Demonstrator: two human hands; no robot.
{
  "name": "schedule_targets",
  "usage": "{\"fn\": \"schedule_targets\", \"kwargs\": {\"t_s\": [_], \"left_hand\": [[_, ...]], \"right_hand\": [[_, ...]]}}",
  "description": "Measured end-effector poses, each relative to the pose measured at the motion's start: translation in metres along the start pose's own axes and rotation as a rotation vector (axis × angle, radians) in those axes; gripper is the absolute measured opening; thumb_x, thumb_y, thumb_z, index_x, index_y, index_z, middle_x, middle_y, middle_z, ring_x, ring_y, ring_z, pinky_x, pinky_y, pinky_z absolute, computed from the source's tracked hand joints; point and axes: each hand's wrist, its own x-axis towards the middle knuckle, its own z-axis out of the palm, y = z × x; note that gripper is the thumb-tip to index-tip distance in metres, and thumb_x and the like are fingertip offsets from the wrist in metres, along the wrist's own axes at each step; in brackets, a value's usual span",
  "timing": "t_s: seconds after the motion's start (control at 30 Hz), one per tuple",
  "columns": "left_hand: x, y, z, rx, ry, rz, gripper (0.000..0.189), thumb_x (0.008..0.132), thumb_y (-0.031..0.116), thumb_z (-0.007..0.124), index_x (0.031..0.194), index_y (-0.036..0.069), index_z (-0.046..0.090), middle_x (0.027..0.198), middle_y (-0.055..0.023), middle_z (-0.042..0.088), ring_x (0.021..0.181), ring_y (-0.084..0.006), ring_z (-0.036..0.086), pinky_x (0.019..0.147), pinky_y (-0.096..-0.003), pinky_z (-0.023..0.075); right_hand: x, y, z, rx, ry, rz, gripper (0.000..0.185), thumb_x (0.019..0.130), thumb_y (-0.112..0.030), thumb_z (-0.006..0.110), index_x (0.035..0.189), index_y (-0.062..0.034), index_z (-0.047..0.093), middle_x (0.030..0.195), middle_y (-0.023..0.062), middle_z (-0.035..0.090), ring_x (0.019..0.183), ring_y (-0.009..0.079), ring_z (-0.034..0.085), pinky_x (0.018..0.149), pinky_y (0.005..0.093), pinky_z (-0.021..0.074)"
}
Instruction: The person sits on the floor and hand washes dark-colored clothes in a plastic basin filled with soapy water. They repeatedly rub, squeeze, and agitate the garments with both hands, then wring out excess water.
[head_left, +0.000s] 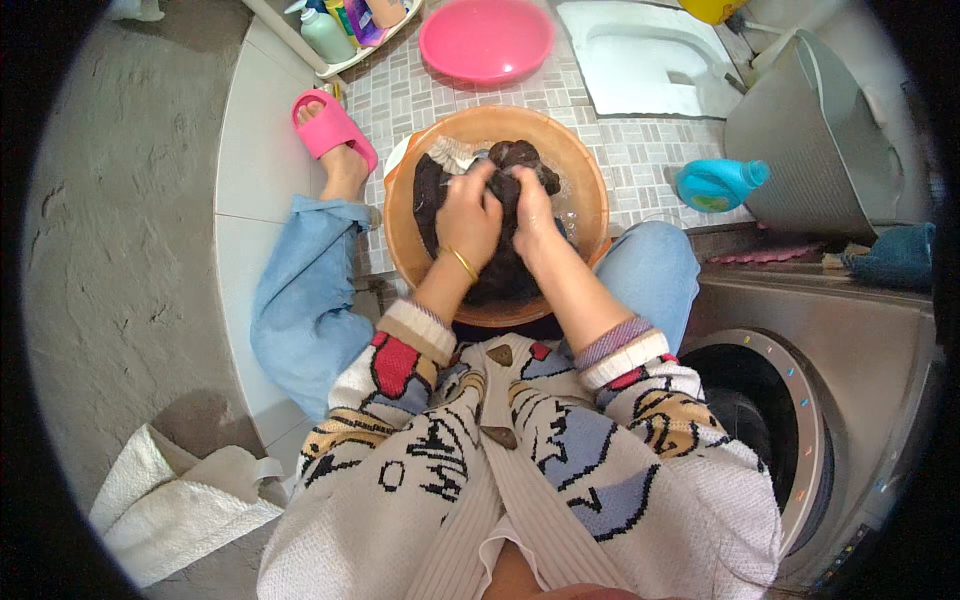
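Observation:
An orange plastic basin (596, 180) stands on the tiled floor between my knees. Wet dark brown clothing (502, 277) lies in it, with bubbly water at its right side and a cream ribbed garment part (454, 154) near the upper left rim. My left hand (470, 217), with a gold bangle at the wrist, grips the dark cloth from the left. Facing it, my right hand (535, 206) holds the same cloth, part of which is bunched just beyond the fingers. Both hands are slightly blurred, and some fingertips are hidden in the fabric.
Beyond the basin are a pink basin (487, 41) and a white squat toilet (652, 60). A blue detergent bottle (720, 185) stands right, beside a grey laundry basket (802, 142). A front-loading washing machine (810, 315) is at my right. Bottles (328, 37) fill a shelf upper left; a white towel (187, 502) lies lower left.

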Motion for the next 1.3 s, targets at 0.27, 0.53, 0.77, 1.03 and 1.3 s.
{"fn": "schedule_targets", "kwargs": {"t_s": [0.27, 0.53, 0.77, 1.03, 1.3], "left_hand": [[-0.003, 0.018, 0.017, 0.001, 0.118, 0.113, 0.012, 0.083, 0.021, 0.062, 0.092, 0.013, 0.062, 0.088, -0.013, 0.067, 0.078, -0.0358, 0.066, 0.068, -0.0458, 0.0536], [0.051, -0.064, -0.037, 0.572, -0.068, 0.175, 0.026, 0.083, 0.014, 0.057, 0.107, 0.01, 0.066, 0.11, -0.0177, 0.066, 0.105, -0.0369, 0.06, 0.092, -0.0448, 0.0474], [0.006, -0.021, -0.03, 0.379, -0.211, 0.204, 0.037, 0.082, 0.025, 0.069, 0.113, 0.006, 0.063, 0.115, -0.015, 0.062, 0.114, -0.0346, 0.054, 0.11, -0.0507, 0.0312], [-0.049, 0.054, -0.014, -0.022, -0.18, 0.344, 0.029, 0.07, 0.018, 0.058, 0.097, 0.006, 0.056, 0.101, -0.0105, 0.055, 0.11, -0.0324, 0.047, 0.107, -0.058, 0.0213], [0.007, 0.038, 0.023, -0.004, 0.096, 0.106, 0.022, 0.074, 0.021, 0.075, 0.084, 0.006, 0.062, 0.085, -0.0148, 0.067, 0.081, -0.0369, 0.064, 0.07, -0.0429, 0.0514]], "right_hand": [[0.002, 0.004, -0.011, -0.204, -0.084, 0.056, 0.045, 0.098, -0.04, 0.046, 0.126, -0.0054, 0.055, 0.115, 0.0168, 0.063, 0.101, 0.0264, 0.062, 0.092, 0.0433, 0.0505], [-0.03, -0.011, 0.01, -1.089, -0.345, -0.294, 0.046, 0.09, -0.031, 0.062, 0.123, -0.0002, 0.052, 0.115, 0.0261, 0.061, 0.113, 0.0368, 0.058, 0.097, 0.0406, 0.044], [-0.014, -0.02, 0.009, -0.909, -0.04, -0.572, 0.026, 0.094, -0.024, 0.059, 0.097, 0.0009, 0.064, 0.088, 0.0098, 0.061, 0.079, 0.0215, 0.059, 0.073, 0.0356, 0.0504], [0.01, -0.038, -0.014, 0.066, -0.343, 0.238, 0.053, 0.097, -0.052, 0.047, 0.113, -0.0045, 0.065, 0.107, 0.0145, 0.069, 0.094, 0.0288, 0.067, 0.087, 0.0426, 0.0553], [0.009, 0.002, -0.015, 0.047, -0.164, -0.016, 0.026, 0.095, -0.03, 0.055, 0.106, -0.0077, 0.064, 0.094, 0.0089, 0.067, 0.086, 0.0218, 0.064, 0.079, 0.0369, 0.0539]]}}
